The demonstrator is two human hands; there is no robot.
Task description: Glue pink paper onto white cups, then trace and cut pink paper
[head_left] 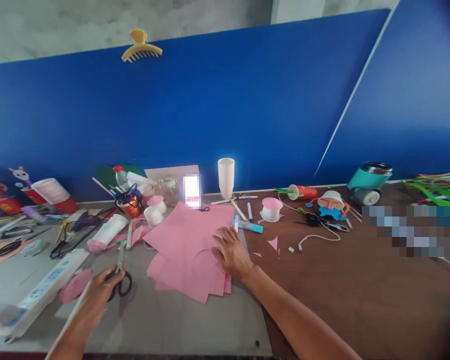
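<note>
At the lower left, my left hand (104,286) has its fingers closed on a pair of scissors (125,283) with black handles, the blades pointing away from me. My right hand (232,252) rests open, fingers spread, on a stack of pink paper sheets (180,255). A curved line shows on the top sheet beside its fingers. A glue stick with a light blue barrel (250,227) lies just beyond that hand. Near my left wrist lies a round pink paper piece (75,286).
Behind the paper stand nested white cups (226,177) and a bright, blurred-out screen (192,191). A white power strip (47,285) runs along the left. To the right are a pink-topped cup (272,210), a white cable (322,240), paper scraps and a teal container (371,182). A blue partition (228,100) closes the back.
</note>
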